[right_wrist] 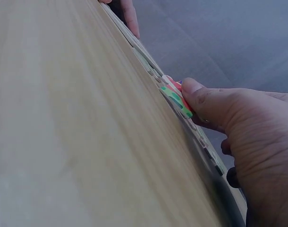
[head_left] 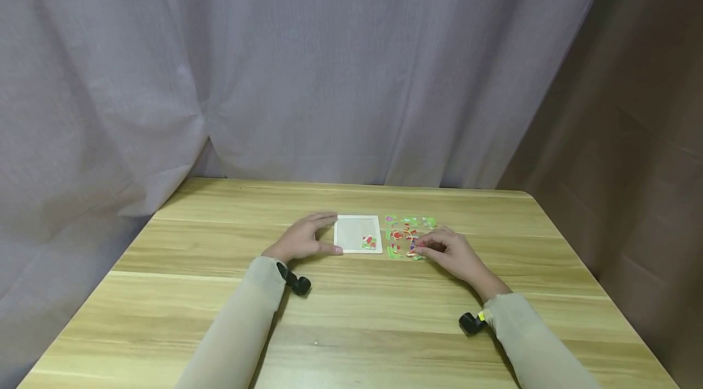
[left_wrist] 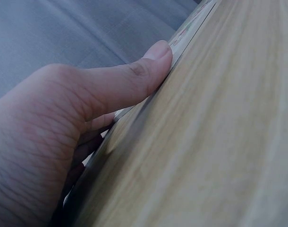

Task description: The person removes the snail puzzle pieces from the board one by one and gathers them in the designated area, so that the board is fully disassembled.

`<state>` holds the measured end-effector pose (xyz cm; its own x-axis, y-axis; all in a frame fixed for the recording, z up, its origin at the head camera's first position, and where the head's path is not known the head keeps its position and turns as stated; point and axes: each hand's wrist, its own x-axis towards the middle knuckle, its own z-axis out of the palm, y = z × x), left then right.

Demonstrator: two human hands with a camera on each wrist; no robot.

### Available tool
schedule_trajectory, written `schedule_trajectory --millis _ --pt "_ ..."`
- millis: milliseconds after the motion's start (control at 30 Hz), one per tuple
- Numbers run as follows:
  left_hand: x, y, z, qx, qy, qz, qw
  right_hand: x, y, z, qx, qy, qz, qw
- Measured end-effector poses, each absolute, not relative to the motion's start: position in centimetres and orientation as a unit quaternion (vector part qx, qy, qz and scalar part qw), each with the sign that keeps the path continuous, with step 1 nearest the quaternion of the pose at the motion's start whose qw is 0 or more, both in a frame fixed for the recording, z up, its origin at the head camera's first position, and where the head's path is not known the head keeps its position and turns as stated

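In the head view, a square white puzzle tray lies flat on the wooden table. One colored jigsaw piece sits in its lower right corner. My left hand rests along the tray's left side, fingers and thumb fairly straight; the thumb touches the near edge. Right of the tray, several loose red, green and white pieces lie in a group. Over their near right part, my right hand pinches a jigsaw piece between thumb and fingers, tilted up from the table.
The wooden table extends around the tray and pieces. A grey curtain hangs behind its far edge, and a brownish curtain stands along the right. Small black cameras are strapped at both sleeve cuffs.
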<state>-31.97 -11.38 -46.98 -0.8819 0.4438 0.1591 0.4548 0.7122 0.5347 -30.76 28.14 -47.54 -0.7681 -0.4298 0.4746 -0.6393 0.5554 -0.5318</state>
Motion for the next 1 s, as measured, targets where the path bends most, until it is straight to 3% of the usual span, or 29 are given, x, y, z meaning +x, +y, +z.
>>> schedule_trajectory --millis 233,1000 --pt "-31.87 -11.33 -46.67 -0.242 -0.924 -0.297 0.011 -31.25 28.20 -47.88 0.333 -0.862 0.339 0.175" --pt "-31.79 -11.24 -46.81 -0.240 -0.926 -0.292 0.009 -30.95 28.02 -47.67 0.335 -0.868 0.323 0.176"
